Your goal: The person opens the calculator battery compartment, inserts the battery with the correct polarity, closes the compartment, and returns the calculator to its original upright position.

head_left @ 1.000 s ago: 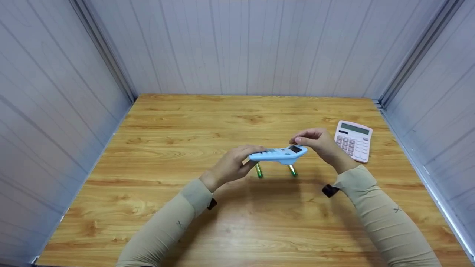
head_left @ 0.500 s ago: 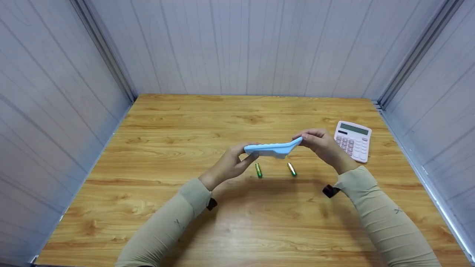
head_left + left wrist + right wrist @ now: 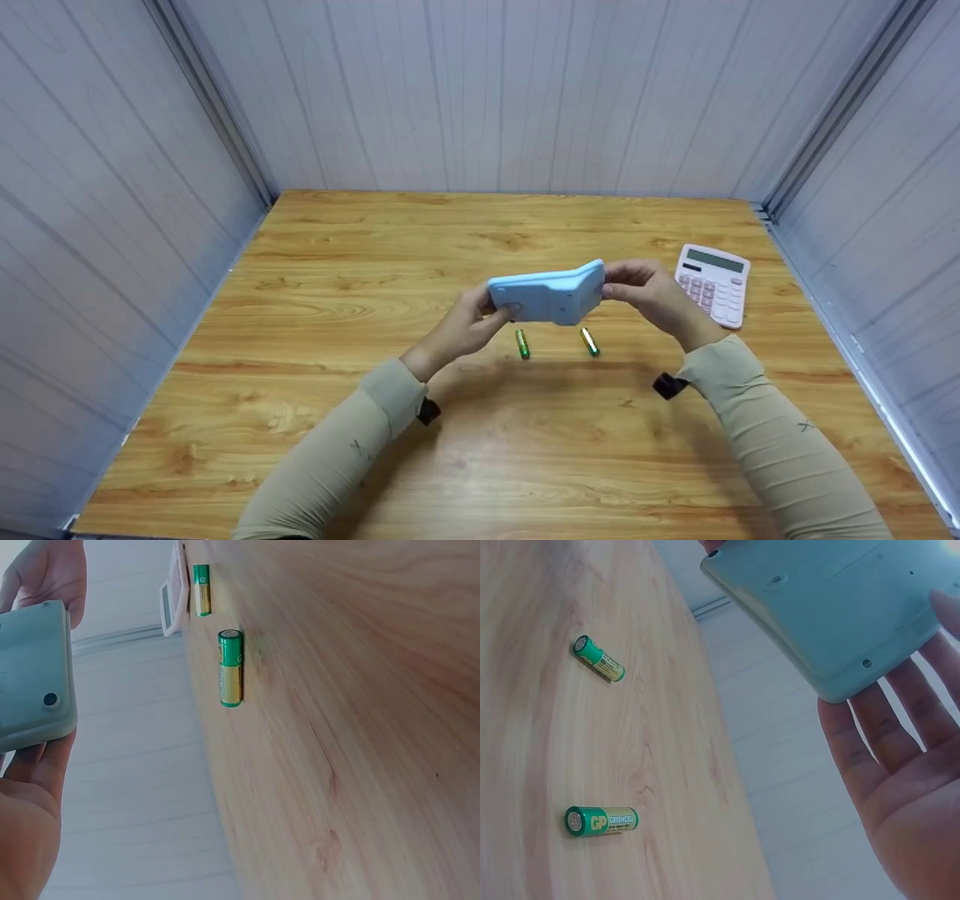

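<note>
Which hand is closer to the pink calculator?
Right. In the head view, the right hand is just left of the pink calculator; the left hand is farther left, at the blue calculator's other end.

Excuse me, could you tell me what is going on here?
A person holds a light-blue, wedge-shaped calculator above the wood-grain table, its underside showing. The left hand grips one end and the right hand the other. Two green-and-gold cylindrical batteries lie apart below; a pink rectangular calculator lies face up at the right.
</note>
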Motion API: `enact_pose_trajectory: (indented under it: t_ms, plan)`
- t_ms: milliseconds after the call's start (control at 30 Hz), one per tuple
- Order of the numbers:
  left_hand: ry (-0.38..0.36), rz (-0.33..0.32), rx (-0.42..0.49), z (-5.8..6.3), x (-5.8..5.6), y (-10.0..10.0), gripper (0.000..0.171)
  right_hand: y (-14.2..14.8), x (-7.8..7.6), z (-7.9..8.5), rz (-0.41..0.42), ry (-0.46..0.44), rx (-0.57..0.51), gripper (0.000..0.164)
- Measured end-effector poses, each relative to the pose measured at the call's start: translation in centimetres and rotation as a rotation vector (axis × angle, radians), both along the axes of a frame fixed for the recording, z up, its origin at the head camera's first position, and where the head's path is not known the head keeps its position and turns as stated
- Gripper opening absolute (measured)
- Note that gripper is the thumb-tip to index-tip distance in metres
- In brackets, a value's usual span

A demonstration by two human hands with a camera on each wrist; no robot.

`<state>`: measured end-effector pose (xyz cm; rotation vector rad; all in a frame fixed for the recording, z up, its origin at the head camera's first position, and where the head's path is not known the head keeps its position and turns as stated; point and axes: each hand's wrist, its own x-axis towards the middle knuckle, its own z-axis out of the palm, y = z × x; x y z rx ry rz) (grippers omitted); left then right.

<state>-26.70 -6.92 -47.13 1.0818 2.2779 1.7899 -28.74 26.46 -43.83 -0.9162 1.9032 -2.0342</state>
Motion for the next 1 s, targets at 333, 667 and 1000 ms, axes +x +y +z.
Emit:
enact_pose_trajectory:
  t_ms: [333, 667, 1000]
  plan:
    - [-0.115, -0.012, 0.096, 0.0, -0.3, 0.2, 0.043, -0.5, 0.0, -0.3, -0.060, -0.032, 0.028, 0.036]
    - [-0.170, 0.035, 0.128, 0.2, -0.5, 0.1, 0.047, -1.1, -0.1, -0.3, -0.101, -0.073, 0.065, 0.031]
    - [-0.274, 0.054, 0.164, 0.0, -0.7, 0.1, 0.050, -1.9, -0.1, -0.4, -0.225, -0.137, 0.128, 0.021]
